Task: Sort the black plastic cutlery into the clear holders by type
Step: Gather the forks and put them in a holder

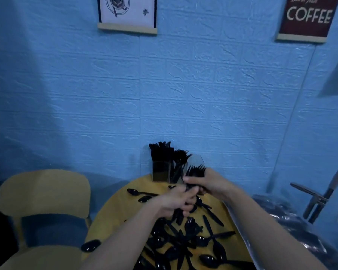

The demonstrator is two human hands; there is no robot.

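The right hand has its grip closed around a bunch of black forks, with the prongs pointing up. The left hand is curled tight on some black cutlery handles that stick out below it. Both hands touch in the middle. Just behind them stand the clear holders, at the far edge of the yellow tabletop, by the blue wall. The holders have black cutlery standing in them. Many black spoons and other pieces lie loose on the tabletop near the person.
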